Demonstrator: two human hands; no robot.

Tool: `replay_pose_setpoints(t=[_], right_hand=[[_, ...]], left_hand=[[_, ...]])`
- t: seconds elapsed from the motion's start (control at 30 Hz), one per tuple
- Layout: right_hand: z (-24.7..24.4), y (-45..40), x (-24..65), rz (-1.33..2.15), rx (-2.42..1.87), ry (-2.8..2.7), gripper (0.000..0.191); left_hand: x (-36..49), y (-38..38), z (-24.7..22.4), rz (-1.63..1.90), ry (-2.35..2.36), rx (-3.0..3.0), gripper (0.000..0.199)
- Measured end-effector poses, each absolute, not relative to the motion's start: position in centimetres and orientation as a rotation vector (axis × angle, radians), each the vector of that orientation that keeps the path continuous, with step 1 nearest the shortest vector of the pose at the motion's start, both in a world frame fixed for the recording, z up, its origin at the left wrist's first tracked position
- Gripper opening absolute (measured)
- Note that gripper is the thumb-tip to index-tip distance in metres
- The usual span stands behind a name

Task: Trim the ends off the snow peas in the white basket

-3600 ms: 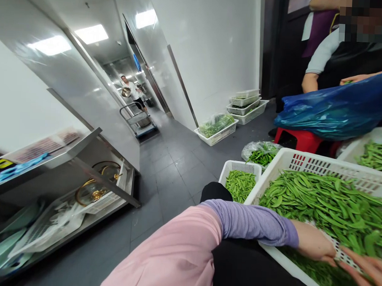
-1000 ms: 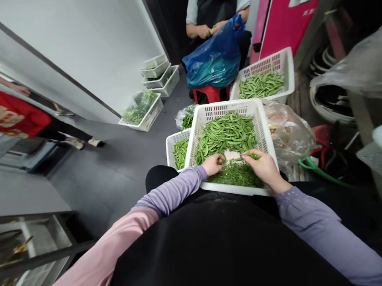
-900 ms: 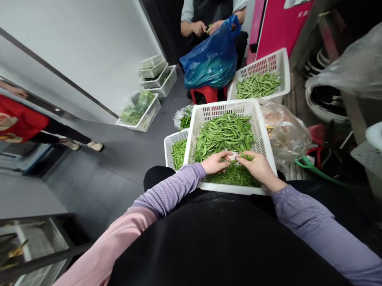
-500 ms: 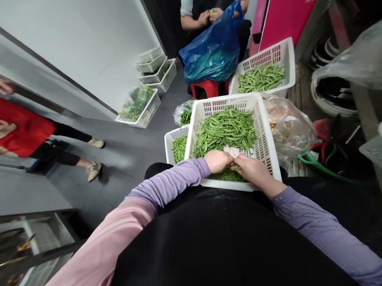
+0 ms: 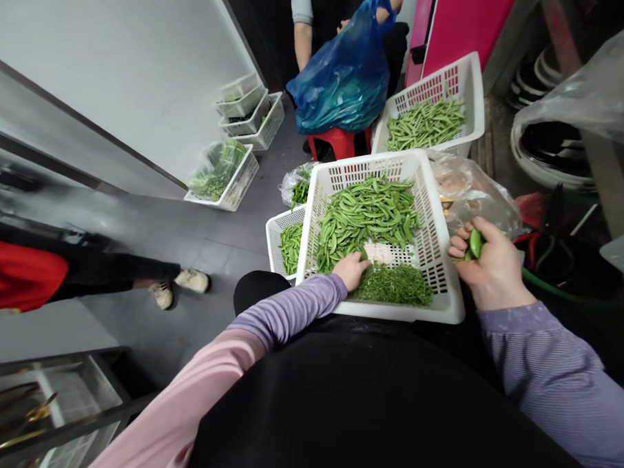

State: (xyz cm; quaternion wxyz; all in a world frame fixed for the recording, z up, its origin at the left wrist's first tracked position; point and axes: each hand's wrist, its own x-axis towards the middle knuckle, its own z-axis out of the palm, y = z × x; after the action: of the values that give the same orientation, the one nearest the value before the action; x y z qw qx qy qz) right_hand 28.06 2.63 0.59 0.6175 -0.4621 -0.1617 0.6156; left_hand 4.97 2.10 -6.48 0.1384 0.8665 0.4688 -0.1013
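A white slatted basket [image 5: 447, 278] stands at my lap with a heap of green pea pods [image 5: 372, 209] in its far part. Nearer me, a mat of thin green trimmings [image 5: 392, 284] lies in the same basket, with a pale patch between the two. My left hand [image 5: 350, 270] is inside at the pods' near edge, fingers curled together; what they hold, if anything, is hidden. Outside the basket's right rim, my right hand [image 5: 489, 259] is closed around a few pea pods [image 5: 475, 244], beside a clear plastic bag [image 5: 482, 190].
A smaller white basket [image 5: 275, 236] of pods stands at left, another pod basket [image 5: 476, 96] behind. A blue bag [image 5: 344, 77] rests on a red stool [image 5: 339, 144] before a seated co-worker. Vegetable crates [image 5: 236, 189] line the wall. Another person's shoes [image 5: 192, 280] are on the floor at left.
My hands were together over the basket; the right has moved out past the right rim with pods, uncovering the trimmings. The co-worker's hands have lowered behind the blue bag. The person at left has shifted.
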Motion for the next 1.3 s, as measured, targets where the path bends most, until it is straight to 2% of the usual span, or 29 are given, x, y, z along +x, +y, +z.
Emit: replay_pose_setpoints(t=[0.1, 0.2, 0.3, 0.43, 0.53, 0.6, 0.8, 0.93, 1.03, 1.17, 1.3], right_hand=[[0.3, 2.5, 27.3, 1.563, -1.129, -0.490, 0.023], [0.0, 2.1, 26.0, 1.622, -1.161, -0.604, 0.029], [-0.6, 1.8, 25.3, 1.638, -1.209, -0.646, 0.037], [-1.4, 1.3, 24.0, 1.601, -1.442, -0.821, 0.036], [-1.7, 0.6, 22.7, 1.548, -1.513, -0.979, 0.041], [-1.7, 0.1, 22.1, 1.551, -1.467, -1.007, 0.040], [-1.6, -1.2, 22.1, 1.660, -1.359, -1.039, 0.040], [-1.6, -1.2, 22.6, 1.392, -1.495, -1.398, 0.030], [-1.5, -0.7, 23.1, 1.049, -1.382, -1.748, 0.018], [-1.6, -0.4, 23.4, 0.830, -1.197, -1.969, 0.021], [-1.5, -0.4, 23.5, 0.784, -1.109, -2.066, 0.025]], left_hand=[[5.2, 5.0, -7.1, -0.317, 1.295, 2.717, 0.032], [5.5, 7.3, -7.7, -0.385, 1.184, 2.782, 0.027], [5.1, 7.8, -7.4, -0.308, 1.192, 2.701, 0.021], [5.0, 6.0, -5.1, 0.023, 1.381, 2.115, 0.020], [6.0, 3.2, -3.4, 0.245, 1.261, 1.547, 0.027], [6.8, 1.4, -2.5, 0.323, 1.191, 1.379, 0.030], [7.2, -0.4, -0.2, 0.444, 1.406, 1.808, 0.016], [6.9, 0.1, 1.9, 0.539, 1.504, 1.520, 0.025], [6.9, 0.4, 3.3, 0.499, 1.381, 1.245, 0.029], [6.9, 0.7, 4.3, 0.371, 1.295, 1.213, 0.012], [6.6, 1.0, 4.7, 0.231, 1.230, 1.278, 0.017]])
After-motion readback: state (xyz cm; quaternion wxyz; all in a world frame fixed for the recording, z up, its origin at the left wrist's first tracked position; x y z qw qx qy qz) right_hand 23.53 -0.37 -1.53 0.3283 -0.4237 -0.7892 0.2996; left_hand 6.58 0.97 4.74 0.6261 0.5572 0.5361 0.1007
